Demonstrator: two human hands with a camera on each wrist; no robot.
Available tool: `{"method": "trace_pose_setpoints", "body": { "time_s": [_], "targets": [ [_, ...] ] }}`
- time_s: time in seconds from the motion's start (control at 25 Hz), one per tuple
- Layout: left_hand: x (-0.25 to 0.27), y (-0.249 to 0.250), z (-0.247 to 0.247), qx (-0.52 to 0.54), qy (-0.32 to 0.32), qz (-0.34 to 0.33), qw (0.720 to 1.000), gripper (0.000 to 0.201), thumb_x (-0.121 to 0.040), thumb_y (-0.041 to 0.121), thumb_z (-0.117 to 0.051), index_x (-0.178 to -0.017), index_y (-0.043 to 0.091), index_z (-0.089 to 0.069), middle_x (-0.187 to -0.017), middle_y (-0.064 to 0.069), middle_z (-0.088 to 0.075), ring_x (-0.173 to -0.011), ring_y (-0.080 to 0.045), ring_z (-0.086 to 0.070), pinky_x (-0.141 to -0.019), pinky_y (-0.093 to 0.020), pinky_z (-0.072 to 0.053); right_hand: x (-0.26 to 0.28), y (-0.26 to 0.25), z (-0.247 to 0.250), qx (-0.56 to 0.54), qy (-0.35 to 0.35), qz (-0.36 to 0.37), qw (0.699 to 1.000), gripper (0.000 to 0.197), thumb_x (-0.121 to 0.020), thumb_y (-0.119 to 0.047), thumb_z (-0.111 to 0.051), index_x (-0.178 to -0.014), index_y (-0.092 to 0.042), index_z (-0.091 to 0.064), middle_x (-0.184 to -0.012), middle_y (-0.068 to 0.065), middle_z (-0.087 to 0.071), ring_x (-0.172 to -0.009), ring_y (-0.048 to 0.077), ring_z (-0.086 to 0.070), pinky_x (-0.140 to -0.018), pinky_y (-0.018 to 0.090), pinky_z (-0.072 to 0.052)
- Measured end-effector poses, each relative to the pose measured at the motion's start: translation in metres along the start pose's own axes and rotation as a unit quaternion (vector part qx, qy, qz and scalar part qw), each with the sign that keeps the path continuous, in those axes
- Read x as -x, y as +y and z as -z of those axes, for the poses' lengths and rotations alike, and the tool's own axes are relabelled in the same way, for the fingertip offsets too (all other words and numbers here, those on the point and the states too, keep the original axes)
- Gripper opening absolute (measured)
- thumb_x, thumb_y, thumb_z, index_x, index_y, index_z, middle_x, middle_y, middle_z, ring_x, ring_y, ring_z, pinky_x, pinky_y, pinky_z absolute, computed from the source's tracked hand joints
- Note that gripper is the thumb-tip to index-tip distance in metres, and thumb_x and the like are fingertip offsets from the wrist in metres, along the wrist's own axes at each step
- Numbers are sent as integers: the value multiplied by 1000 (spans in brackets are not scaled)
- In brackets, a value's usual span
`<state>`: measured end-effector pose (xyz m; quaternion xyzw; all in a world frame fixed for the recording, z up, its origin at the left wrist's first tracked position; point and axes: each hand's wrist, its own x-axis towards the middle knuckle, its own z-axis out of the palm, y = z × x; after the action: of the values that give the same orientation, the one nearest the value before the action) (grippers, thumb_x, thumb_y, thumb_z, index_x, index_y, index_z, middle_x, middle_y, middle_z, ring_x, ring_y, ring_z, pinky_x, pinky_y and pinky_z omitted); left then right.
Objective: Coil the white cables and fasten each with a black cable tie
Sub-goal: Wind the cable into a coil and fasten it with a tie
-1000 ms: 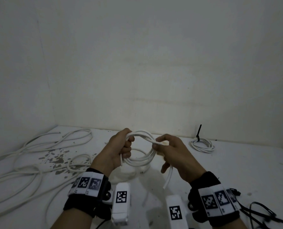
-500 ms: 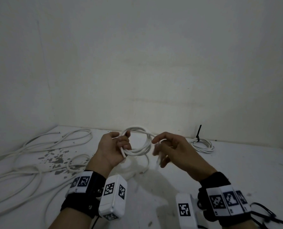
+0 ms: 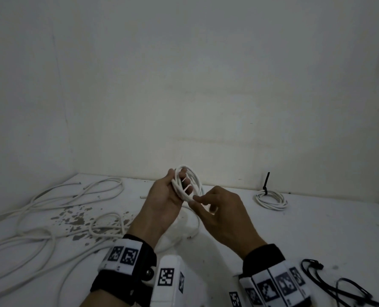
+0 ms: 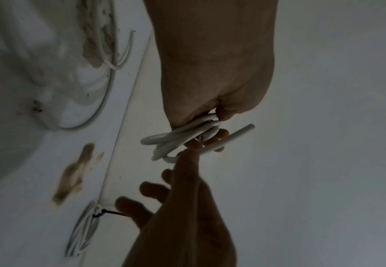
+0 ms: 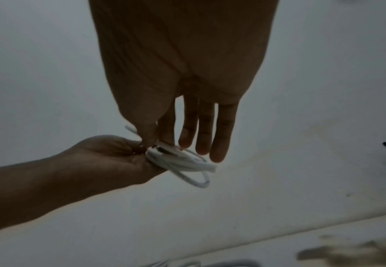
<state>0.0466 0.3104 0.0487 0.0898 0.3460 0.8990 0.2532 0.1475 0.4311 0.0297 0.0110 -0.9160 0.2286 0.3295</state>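
White cable, and it is nearly all gathered now: a second ago the loops hung wide between both hands with a tail dangling below the right, and now the coil (image 3: 187,185) has closed up small and sits bunched in the left hand (image 3: 164,202), whose fingers curl through and around the turns. The right hand (image 3: 219,209) has come in close and pinches the last free end (image 4: 240,135) between thumb and forefinger at the coil's lower edge, its other three fingers held straight. By my reading the coiling of this one is about done and a tie comes next. The black cable ties (image 3: 336,284) lie on the table (image 3: 316,229) near the right wrist, a short reach down and back. One finished coil (image 3: 271,199) sits by the back wall with its tie (image 3: 266,181) standing up. To the left, loose cables (image 3: 51,218) sprawl across the surface, so the open room is on the right; the wall stands close behind the hands.
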Motion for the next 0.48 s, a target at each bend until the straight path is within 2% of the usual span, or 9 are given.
{"method": "trace_pose_setpoints", "body": {
  "time_s": [0.12, 0.2, 0.28, 0.32, 0.36, 0.4, 0.44, 0.48],
  "targets": [
    [5, -9, -10, -77, 56, -23, 995, 46, -103, 41, -40, -82, 10, -65, -56, 1, -60, -50, -9, -55, -46, -22, -46, 0, -8, -9, 36, 11, -29, 999, 34, -90, -57, -61, -102, -31, -78, -88, -12, -69, -72, 5, -58, -66, 21, -47],
    [6, -13, -12, -115, 72, -39, 990, 53, -102, 49, -37, -86, 10, -68, -52, 4, -53, -40, -7, -46, -38, -19, -36, 2, -12, -9, 48, -10, -39, 998, 37, -92, -58, -56, -100, -29, -78, -90, -10, -71, -72, 4, -58, -61, 16, -41],
    [8, -15, -11, -180, 86, -61, 978, 60, -102, 53, -33, -91, 8, -72, -49, 5, -42, -36, -7, -33, -39, -20, -27, 3, -18, -7, 62, -63, -20, 996, 36, -94, -55, -54, -99, -28, -78, -92, -9, -72, -70, 2, -53, -58, 10, -33],
    [8, -15, -10, -212, 94, -59, 971, 63, -101, 55, -33, -92, 7, -72, -47, 5, -38, -36, -7, -30, -41, -21, -25, 2, -21, -4, 59, -86, -8, 995, 35, -93, -55, -55, -97, -29, -78, -90, -9, -73, -69, 0, -53, -59, 10, -33],
    [9, -15, -10, -237, 99, -51, 965, 65, -100, 57, -33, -89, 5, -71, -45, 6, -38, -35, -7, -30, -40, -22, -25, 1, -22, 1, 39, -76, -2, 996, 34, -90, -57, -57, -94, -30, -78, -87, -10, -73, -68, 0, -55, -60, 12, -38],
    [10, -13, -10, -256, 101, -41, 960, 66, -98, 60, -35, -86, 4, -68, -44, 6, -38, -35, -8, -31, -40, -22, -26, -1, -21, 5, -1, -26, -11, 1000, 34, -86, -60, -58, -92, -31, -75, -85, -12, -70, -70, 1, -57, -63, 16, -44],
    [11, -11, -10, -264, 93, -30, 959, 66, -96, 62, -37, -83, 5, -66, -44, 6, -39, -35, -8, -31, -41, -22, -27, -3, -19, 8, -43, 38, -33, 998, 33, -82, -62, -59, -94, -33, -70, -87, -14, -66, -77, 1, -57, -68, 21, -47],
    [11, -9, -9, -267, 75, -16, 961, 68, -95, 65, -38, -84, 4, -66, -45, 5, -39, -36, -8, -31, -42, -22, -28, -5, -16, 11, -81, 74, -70, 991, 36, -80, -62, -61, -103, -34, -62, -95, -15, -60, -88, 1, -55, -75, 24, -47]
  ]
}}
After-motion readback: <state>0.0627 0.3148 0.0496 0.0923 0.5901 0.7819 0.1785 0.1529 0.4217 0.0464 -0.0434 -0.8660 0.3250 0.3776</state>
